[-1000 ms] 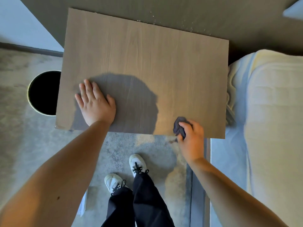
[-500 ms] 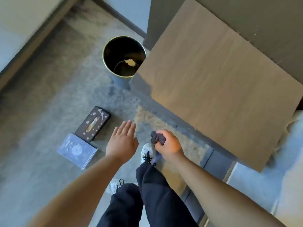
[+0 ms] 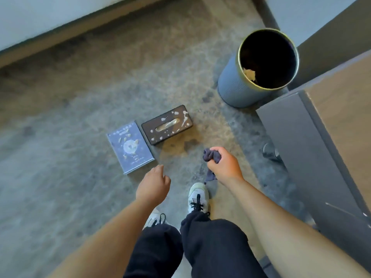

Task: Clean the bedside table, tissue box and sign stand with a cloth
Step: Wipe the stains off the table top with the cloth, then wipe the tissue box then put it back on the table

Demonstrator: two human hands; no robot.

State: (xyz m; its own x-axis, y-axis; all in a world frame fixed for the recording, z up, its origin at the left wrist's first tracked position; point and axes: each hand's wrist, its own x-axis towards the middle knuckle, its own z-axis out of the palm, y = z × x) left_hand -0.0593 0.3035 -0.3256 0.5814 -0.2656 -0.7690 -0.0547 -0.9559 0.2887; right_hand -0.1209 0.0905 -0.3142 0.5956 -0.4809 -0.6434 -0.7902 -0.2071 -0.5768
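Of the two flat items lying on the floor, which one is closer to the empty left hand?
The blue sign stand; its near corner lies just beside the left hand, while the dark tissue box lies beyond it.

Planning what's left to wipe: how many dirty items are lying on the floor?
2. The tissue box lies on the carpet left of the bin; the sign stand lies flat just left of the box. Others may be out of view.
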